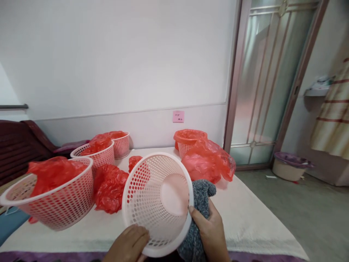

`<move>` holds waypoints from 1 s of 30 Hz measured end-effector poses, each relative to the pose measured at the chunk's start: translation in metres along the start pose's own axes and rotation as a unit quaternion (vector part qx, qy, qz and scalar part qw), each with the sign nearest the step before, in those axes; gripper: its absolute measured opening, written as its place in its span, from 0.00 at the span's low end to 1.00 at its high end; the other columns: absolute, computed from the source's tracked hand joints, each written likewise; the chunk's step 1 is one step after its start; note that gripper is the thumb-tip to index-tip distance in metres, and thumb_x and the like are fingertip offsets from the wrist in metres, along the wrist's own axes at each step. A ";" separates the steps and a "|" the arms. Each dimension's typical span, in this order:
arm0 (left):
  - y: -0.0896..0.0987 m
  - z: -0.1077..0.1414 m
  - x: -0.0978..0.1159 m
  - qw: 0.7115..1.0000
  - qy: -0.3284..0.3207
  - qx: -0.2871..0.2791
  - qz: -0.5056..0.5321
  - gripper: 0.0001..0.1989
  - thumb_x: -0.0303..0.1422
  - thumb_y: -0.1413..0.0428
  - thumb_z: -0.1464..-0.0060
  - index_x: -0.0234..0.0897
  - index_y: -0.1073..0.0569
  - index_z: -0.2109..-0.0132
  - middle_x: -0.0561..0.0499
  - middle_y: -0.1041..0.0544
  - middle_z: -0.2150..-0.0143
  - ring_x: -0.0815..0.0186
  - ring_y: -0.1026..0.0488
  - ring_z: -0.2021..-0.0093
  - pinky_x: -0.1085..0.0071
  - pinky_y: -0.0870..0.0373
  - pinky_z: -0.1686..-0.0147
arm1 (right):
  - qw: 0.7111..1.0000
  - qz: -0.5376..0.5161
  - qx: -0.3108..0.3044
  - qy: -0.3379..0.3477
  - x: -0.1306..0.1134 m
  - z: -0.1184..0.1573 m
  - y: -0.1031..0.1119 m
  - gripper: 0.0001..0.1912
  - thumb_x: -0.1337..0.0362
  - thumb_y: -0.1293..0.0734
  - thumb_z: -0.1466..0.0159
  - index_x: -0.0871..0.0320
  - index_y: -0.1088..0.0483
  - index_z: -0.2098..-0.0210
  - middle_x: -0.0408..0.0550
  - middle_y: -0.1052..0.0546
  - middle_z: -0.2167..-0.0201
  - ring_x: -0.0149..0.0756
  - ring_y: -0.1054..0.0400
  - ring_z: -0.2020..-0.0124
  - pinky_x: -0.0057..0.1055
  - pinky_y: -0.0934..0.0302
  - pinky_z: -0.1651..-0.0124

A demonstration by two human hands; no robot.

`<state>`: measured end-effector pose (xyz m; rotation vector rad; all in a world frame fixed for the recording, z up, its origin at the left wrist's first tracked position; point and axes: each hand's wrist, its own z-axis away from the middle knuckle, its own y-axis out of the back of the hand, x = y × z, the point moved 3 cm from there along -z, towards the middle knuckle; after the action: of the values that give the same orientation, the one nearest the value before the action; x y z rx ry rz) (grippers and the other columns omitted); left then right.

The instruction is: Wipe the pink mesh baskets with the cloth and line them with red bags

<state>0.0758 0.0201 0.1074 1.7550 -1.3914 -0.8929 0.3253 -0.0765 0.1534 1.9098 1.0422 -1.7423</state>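
A pale pink perforated plastic basket (pixel 136 203) is tilted in front of me, its open mouth facing me and its round base visible inside. My left hand (pixel 128 243) grips the lower left of its rim. On the right side my right hand (pixel 211 229) clasps a blue-grey speckled cloth (pixel 200 196), thumb over the rim, so the cloth lies against the outside wall. Fingers behind the cloth are hidden. Just left of the basket lies a crumpled red plastic bag (pixel 110 187), and a smaller red bag (pixel 134 162) shows behind it.
Pink baskets with red bags stand at left: a large one (pixel 68 203), a middle one (pixel 105 158) and a far one (pixel 122 147). Another lined basket (pixel 185 150) stands at back right beside a loose red bag (pixel 208 162). White cloth covers the table (pixel 253 218); a bin (pixel 289 169) sits on the floor.
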 end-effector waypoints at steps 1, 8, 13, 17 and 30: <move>0.007 -0.008 0.004 1.000 -0.007 -0.021 -0.015 0.19 0.28 0.46 0.47 0.40 0.29 0.47 0.44 0.19 0.57 0.60 0.21 0.59 0.69 0.26 0.56 | 1.000 -0.001 0.002 0.001 -0.001 -0.002 0.001 0.23 0.57 0.29 0.49 0.61 0.27 0.56 0.51 0.19 0.66 0.46 0.25 0.65 0.37 0.31 0.61; 0.021 -0.045 0.026 0.999 0.021 0.030 -0.027 0.09 0.31 0.53 0.40 0.38 0.29 0.65 0.49 0.26 0.73 0.64 0.29 0.73 0.70 0.32 0.70 | 0.999 -0.010 0.024 0.023 0.003 -0.003 -0.008 0.29 0.52 0.32 0.42 0.61 0.34 0.45 0.54 0.22 0.53 0.46 0.28 0.52 0.39 0.33 0.51; 0.027 -0.065 0.010 0.943 0.285 0.144 0.093 0.12 0.33 0.52 0.40 0.39 0.33 0.71 0.55 0.32 0.77 0.68 0.33 0.77 0.73 0.40 0.75 | 0.966 0.176 -0.045 0.185 0.035 0.054 -0.068 0.19 0.63 0.37 0.41 0.58 0.30 0.50 0.53 0.22 0.56 0.45 0.27 0.55 0.39 0.32 0.53; 0.040 -0.078 0.003 0.790 0.439 0.230 0.362 0.14 0.41 0.51 0.40 0.38 0.32 0.70 0.55 0.31 0.75 0.67 0.33 0.73 0.73 0.35 0.70 | 0.880 0.307 -0.065 0.357 0.041 0.086 -0.096 0.27 0.73 0.40 0.50 0.55 0.30 0.51 0.55 0.24 0.59 0.47 0.28 0.59 0.42 0.32 0.59; 0.058 -0.070 0.017 0.611 0.564 0.347 0.435 0.20 0.51 0.41 0.52 0.39 0.29 0.64 0.58 0.27 0.76 0.69 0.29 0.75 0.77 0.32 0.76 | 0.921 0.295 0.053 0.248 0.049 0.041 -0.049 0.16 0.64 0.39 0.41 0.61 0.32 0.54 0.54 0.23 0.65 0.44 0.27 0.64 0.37 0.32 0.62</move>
<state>0.1107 0.0024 0.1912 1.2416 -1.3521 1.2790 0.2605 -0.0586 0.1096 2.4710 0.4183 -1.0180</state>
